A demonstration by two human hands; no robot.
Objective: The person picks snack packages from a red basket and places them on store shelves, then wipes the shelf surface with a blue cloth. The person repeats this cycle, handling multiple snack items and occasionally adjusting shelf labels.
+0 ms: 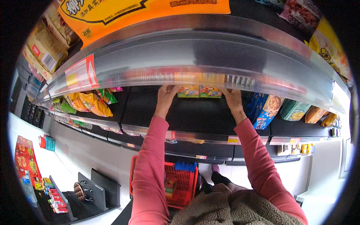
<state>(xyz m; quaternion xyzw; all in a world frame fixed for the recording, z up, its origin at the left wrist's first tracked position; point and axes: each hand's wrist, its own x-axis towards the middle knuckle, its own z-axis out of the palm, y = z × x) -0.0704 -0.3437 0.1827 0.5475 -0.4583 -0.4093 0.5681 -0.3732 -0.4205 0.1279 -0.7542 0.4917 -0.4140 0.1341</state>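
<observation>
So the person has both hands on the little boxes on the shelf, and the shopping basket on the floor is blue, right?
Not quite: the head view shows the shopping basket is red. The rest holds: the left hand and right hand are at the small colourful boxes on the shelf.

Dark store shelves (195, 112) with clear plastic price rails (210, 56) curve across the upper and middle frame, above a pale tiled floor (86, 153) at lower left and right.

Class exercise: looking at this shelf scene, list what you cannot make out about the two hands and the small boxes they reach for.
- Left hand fingertips: head view, hidden behind the shelf rail.
- Right hand grip: same rail covers it.
- Small boxes: tops cut off by the rail; print too small.
</observation>
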